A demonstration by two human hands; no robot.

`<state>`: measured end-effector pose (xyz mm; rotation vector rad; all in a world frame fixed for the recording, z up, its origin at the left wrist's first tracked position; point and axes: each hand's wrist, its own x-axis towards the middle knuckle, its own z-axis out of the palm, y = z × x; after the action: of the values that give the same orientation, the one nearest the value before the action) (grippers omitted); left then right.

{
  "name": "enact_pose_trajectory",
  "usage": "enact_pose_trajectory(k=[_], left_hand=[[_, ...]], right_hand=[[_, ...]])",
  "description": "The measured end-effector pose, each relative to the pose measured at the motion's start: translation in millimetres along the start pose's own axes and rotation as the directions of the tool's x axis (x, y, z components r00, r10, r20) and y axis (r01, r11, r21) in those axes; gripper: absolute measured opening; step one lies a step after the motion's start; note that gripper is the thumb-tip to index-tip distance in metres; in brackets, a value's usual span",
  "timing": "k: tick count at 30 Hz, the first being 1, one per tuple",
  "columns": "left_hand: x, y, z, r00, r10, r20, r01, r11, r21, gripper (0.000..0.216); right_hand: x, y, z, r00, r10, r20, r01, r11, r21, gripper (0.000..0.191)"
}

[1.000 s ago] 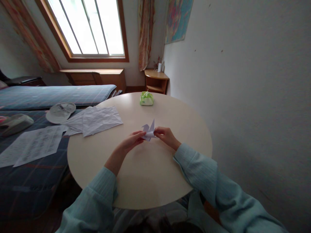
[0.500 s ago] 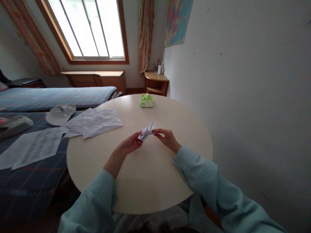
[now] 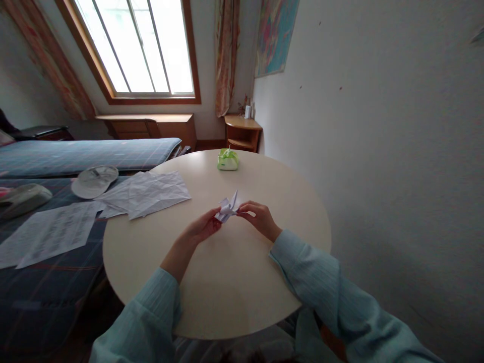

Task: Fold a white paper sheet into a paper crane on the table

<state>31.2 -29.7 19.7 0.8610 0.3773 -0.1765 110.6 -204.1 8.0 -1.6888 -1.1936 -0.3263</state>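
Note:
Both my hands hold a small white folded paper figure just above the middle of the round beige table. My left hand pinches its left underside with the fingertips. My right hand pinches its right side, fingers curled. Pointed flaps of the paper stick up between the two hands.
A green tissue pack sits at the table's far edge. Creased white sheets lie at the table's left side, spilling onto the bed, where printed papers and a white cap lie. A wall stands close on the right.
The tall upright flap of the paper figure has been pressed lower and the figure looks more compact. Both hands have stayed in the same place.

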Motion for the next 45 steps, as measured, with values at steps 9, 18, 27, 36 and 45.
enact_pose_trajectory(k=[9,18,27,36,45], left_hand=[[-3,1,-1,0.992,-0.115,0.05,0.118,0.992,-0.051,0.015],[-3,-1,0,0.982,-0.156,0.109,0.156,0.988,0.007,0.013],[-5,-6,4,0.992,0.117,0.055,-0.129,0.9,0.417,0.014],[6,-15,1,0.687,0.682,0.249,-0.583,0.313,0.75,0.024],[3,-16,2,0.608,0.73,0.313,-0.589,0.15,0.794,0.02]], right_hand=[[-2,3,-1,0.996,-0.03,0.08,0.029,0.999,0.018,0.017],[-2,-2,3,0.998,0.056,0.023,-0.056,0.998,0.007,0.016],[1,-1,3,0.921,0.356,-0.158,-0.332,0.93,0.158,0.029],[3,13,4,0.826,0.564,-0.008,-0.509,0.751,0.422,0.052],[3,2,1,0.924,0.372,0.087,-0.374,0.83,0.415,0.037]])
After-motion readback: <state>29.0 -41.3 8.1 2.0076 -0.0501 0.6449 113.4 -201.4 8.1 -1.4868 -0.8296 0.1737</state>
